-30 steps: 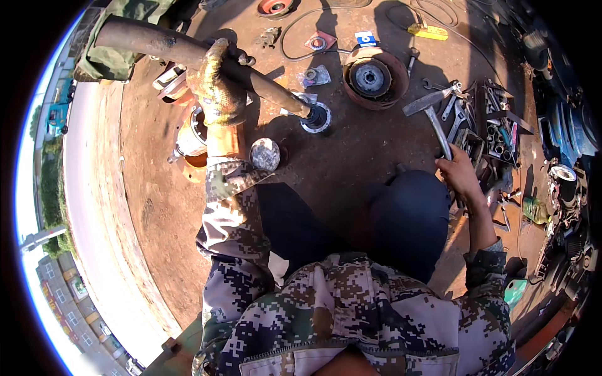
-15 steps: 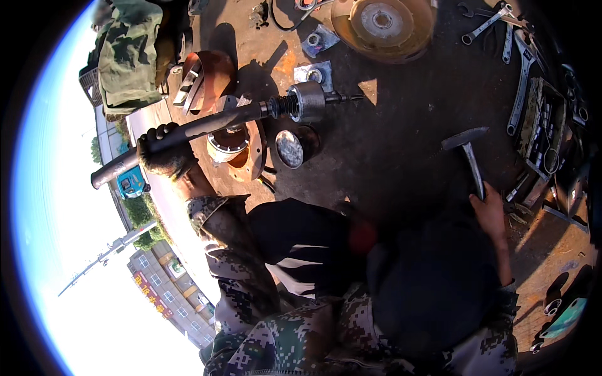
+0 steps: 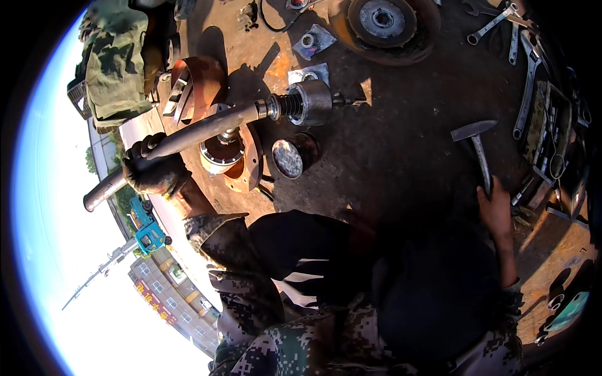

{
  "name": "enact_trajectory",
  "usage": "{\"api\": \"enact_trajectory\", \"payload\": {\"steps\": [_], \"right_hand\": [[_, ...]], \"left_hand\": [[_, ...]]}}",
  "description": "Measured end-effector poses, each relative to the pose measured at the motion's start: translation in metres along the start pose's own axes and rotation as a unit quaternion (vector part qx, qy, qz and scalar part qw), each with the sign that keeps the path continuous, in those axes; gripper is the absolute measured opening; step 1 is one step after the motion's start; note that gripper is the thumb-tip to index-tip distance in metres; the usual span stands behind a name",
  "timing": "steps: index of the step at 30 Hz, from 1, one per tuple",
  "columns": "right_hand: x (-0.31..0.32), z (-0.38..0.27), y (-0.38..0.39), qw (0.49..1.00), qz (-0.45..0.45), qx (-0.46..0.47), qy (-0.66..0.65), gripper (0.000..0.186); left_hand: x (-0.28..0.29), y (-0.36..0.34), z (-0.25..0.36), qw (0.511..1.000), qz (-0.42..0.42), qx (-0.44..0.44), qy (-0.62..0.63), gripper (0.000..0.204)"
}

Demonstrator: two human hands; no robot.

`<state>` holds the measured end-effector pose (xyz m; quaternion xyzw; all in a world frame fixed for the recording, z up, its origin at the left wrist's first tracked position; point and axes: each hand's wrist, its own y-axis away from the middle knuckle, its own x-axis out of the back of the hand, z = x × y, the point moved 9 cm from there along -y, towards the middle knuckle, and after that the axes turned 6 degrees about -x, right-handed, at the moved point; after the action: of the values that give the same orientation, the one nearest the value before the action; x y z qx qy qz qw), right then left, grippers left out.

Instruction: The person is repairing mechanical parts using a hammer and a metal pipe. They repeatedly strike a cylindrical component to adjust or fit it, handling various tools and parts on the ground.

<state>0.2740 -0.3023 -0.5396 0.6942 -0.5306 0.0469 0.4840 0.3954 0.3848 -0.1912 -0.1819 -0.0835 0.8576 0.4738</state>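
My left hand (image 3: 155, 172), in a dark, worn glove, is wrapped round a long grey metal pipe (image 3: 213, 127) that slants up to the right. At the pipe's right end sit a coil spring (image 3: 287, 105) and a thick metal cylinder (image 3: 313, 102), with a thin shaft poking out beyond it. Below the pipe lies a rusty round flanged housing (image 3: 253, 164), partly covered by it. A small open tin (image 3: 290, 158) stands to the housing's right. My bare right hand (image 3: 493, 205) grips the handle of a hammer (image 3: 480, 153), whose head points away from me, above the dark ground.
A large rusty drum with a disc (image 3: 382, 22) lies at the far side. Wrenches (image 3: 493, 26), a big adjustable wrench (image 3: 528, 84) and a tool tray (image 3: 552, 141) fill the right edge. A curved rusty piece (image 3: 210, 81) and camouflage cloth (image 3: 116, 69) lie far left.
The view has shifted slightly. My left hand and the pipe's near end sit a little lower and further left. A blue truck in the background has moved down the picture. Both grips stay the same.
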Motion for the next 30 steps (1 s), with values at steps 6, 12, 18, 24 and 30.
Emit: {"api": "enact_trajectory", "payload": {"steps": [6, 12, 18, 24, 30], "right_hand": [[0.007, -0.004, 0.005, 0.999, 0.015, -0.013, -0.046, 0.034], [0.003, -0.032, -0.007, 0.998, -0.015, -0.011, 0.062, 0.038], [0.0, -0.032, 0.01, 0.997, 0.047, -0.05, 0.045, 0.034], [-0.015, -0.035, 0.049, 0.992, 0.092, -0.09, 0.001, 0.037], [-0.004, -0.072, 0.102, 0.997, 0.005, -0.078, 0.021, 0.04]], "left_hand": [[-0.06, -0.011, -0.008, 0.992, -0.108, -0.023, 0.056, 0.038], [-0.03, -0.003, -0.039, 0.999, -0.028, -0.011, -0.026, 0.047], [-0.064, 0.017, -0.113, 0.999, -0.02, 0.043, -0.024, 0.069], [-0.104, 0.037, -0.146, 0.991, -0.094, 0.089, 0.007, 0.096], [-0.146, 0.042, -0.173, 0.975, -0.191, 0.113, 0.026, 0.085]]}}
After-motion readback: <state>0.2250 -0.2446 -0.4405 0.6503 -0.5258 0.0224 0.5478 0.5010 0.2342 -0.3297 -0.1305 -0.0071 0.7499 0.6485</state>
